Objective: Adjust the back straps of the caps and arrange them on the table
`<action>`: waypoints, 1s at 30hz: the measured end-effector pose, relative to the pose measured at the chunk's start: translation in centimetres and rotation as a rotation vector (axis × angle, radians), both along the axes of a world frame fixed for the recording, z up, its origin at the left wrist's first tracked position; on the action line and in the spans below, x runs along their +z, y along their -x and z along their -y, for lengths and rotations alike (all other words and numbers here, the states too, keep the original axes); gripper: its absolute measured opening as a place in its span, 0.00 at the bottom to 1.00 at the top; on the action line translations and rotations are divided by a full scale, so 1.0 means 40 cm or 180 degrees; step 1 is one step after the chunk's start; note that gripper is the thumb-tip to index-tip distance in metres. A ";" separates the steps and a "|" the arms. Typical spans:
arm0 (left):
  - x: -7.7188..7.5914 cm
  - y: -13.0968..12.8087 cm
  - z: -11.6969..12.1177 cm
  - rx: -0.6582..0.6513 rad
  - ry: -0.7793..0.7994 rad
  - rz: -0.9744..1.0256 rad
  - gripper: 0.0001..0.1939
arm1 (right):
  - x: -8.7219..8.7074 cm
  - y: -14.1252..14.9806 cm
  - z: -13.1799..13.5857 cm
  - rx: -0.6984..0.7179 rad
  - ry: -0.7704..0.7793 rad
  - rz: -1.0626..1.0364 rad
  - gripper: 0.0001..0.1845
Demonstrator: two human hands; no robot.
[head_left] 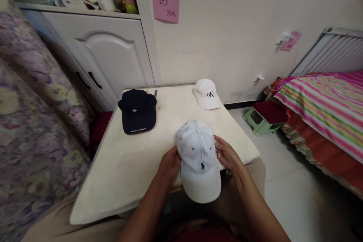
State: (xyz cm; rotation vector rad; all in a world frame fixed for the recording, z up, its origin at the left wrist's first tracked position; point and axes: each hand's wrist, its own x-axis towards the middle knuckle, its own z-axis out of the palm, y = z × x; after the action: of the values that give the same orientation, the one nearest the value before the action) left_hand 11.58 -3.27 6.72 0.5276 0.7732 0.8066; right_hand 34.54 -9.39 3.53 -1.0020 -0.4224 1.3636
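Observation:
A pale blue baseball cap [195,147] with a small dark emblem is held between both hands over the table's near edge, its brim pointing toward me. My left hand [171,163] grips the cap's left side, fingertips tucked behind it. On the other side my right hand [224,153] is closed on the cap's edge, the thumb and fingers partly showing. Toward the back left of the table lies a dark navy cap [138,107], with a beige edge showing from behind it. A white cap [206,92] with black letters sits at the back right.
The cream table [127,174] stands against the wall and a white cabinet [110,49]. A floral curtain [36,128] hangs at the left. To the right are a green stool [256,119] with a red top and a bed with a striped cover [331,102].

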 end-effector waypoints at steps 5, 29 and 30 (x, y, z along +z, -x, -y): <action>0.003 -0.004 0.001 0.0027 -0.0006 -0.0004 0.05 | -0.005 0.004 0.002 -0.0183 -0.0077 0.0135 0.25; 0.003 -0.001 0.041 -0.0199 -0.0225 -0.0174 0.07 | 0.008 -0.004 0.212 -0.0213 0.0500 0.0819 0.25; 0.006 -0.005 0.039 -0.0199 -0.0224 -0.0195 0.07 | 0.007 -0.002 0.210 -0.0215 0.0491 0.0782 0.26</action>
State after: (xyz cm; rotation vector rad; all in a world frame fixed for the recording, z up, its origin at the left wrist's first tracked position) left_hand 11.76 -4.84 6.95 0.6388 0.7830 0.7646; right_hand 34.61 -17.81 3.80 -1.3075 -0.4667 1.2305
